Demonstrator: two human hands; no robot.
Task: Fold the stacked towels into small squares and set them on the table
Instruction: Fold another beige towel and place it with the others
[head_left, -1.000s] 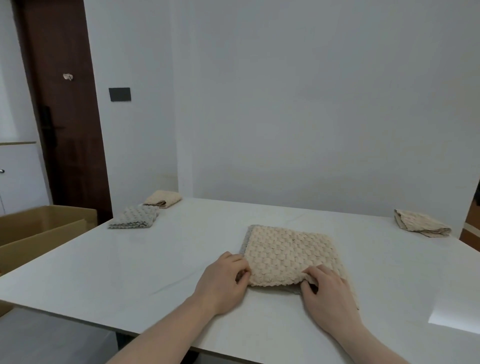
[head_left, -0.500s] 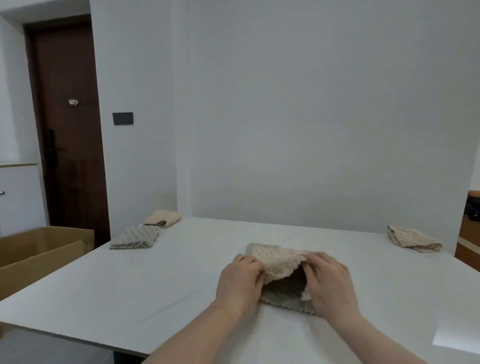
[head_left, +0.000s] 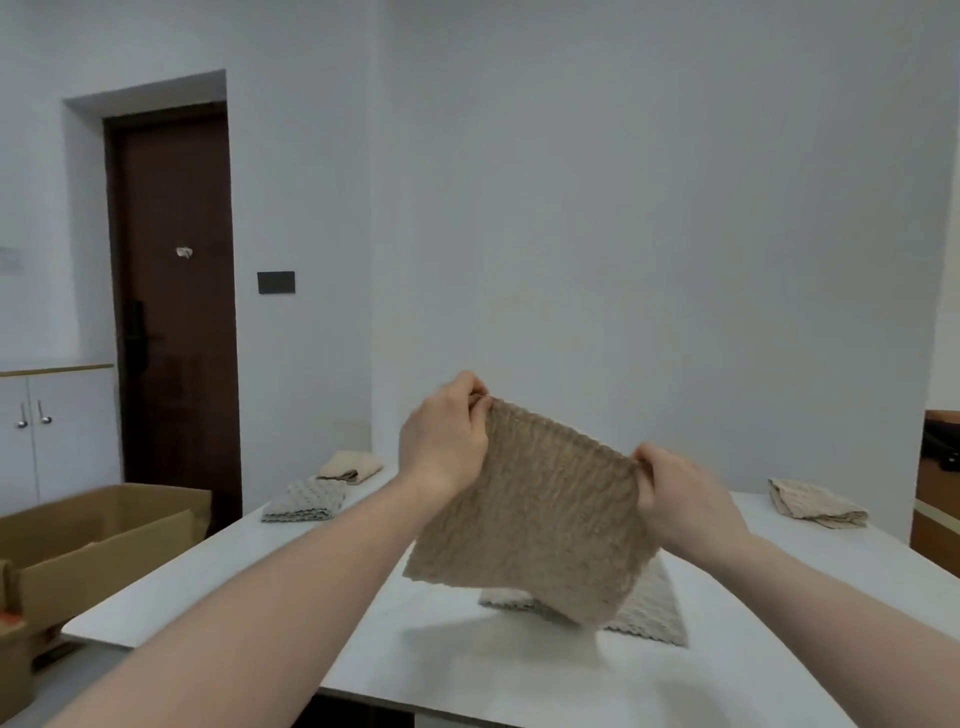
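Note:
A beige waffle towel (head_left: 535, 525) hangs spread in the air above the white table (head_left: 291, 566). My left hand (head_left: 444, 441) pinches its upper left corner and my right hand (head_left: 680, 504) pinches its upper right corner. Under it a grey towel (head_left: 649, 608) lies flat on the table, partly hidden by the hanging one. A folded grey towel (head_left: 306, 500) and a folded beige towel (head_left: 350, 466) sit at the table's far left corner. Another folded beige towel (head_left: 815, 503) lies at the far right.
An open cardboard box (head_left: 88, 545) stands on the floor left of the table. A dark door (head_left: 174, 317) and a white cabinet (head_left: 57, 431) are behind it. A wooden piece of furniture (head_left: 937, 493) is at the right edge.
Both hands lifted the beige towel off the grey one and raised it, opening it out in the air. The camera tilted upward.

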